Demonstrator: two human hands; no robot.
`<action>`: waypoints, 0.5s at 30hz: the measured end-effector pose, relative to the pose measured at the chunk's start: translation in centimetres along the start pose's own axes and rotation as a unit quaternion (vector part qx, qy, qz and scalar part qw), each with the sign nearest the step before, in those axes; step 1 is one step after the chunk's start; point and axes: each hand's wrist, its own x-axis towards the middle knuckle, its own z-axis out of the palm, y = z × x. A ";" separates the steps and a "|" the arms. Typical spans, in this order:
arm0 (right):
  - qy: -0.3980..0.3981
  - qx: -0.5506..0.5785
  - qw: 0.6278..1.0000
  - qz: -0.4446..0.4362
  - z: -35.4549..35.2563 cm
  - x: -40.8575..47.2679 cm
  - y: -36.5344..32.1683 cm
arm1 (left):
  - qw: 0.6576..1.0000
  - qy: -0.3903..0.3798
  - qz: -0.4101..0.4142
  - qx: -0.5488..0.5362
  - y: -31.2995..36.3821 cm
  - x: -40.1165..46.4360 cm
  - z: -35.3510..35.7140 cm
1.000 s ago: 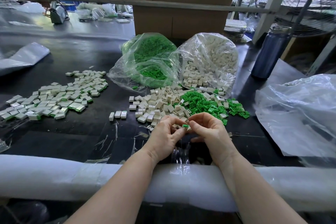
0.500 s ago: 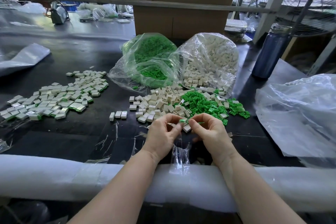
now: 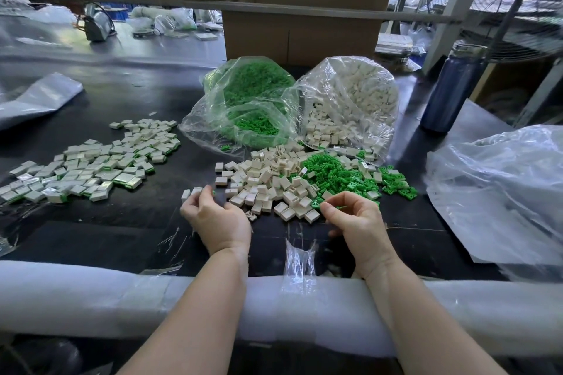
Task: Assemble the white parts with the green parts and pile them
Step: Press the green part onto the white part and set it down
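Two open bags (image 3: 304, 106) side by side at the back of the surface (image 3: 100, 231), loose parts (image 3: 292, 179) spilled before them, assembled pile (image 3: 88, 167) far left, bottle (image 3: 451, 88) right, hands (image 3: 219, 219) nearest.

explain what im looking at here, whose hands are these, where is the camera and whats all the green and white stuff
There is no machine here: a person works with two bare hands, and the one camera sits on their head, looking forward and down, so the arms come in from the bottom.

On the dark table lie a loose heap of white parts and, beside it, green parts. Behind them, two clear bags hold more: a bag of green parts and a bag of white parts. To the left is the pile of assembled pieces, white with green edges. A blue bottle stands at the right.

The left hand holds a small piece, mostly hidden, near three white pieces in a row. The right hand pinches a green part at the heap's edge.
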 end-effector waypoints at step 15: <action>0.015 -0.005 1.000 0.001 -0.1 0.1 0.2 | 0.991 -0.054 0.021 0.123 -0.3 -0.2 0.3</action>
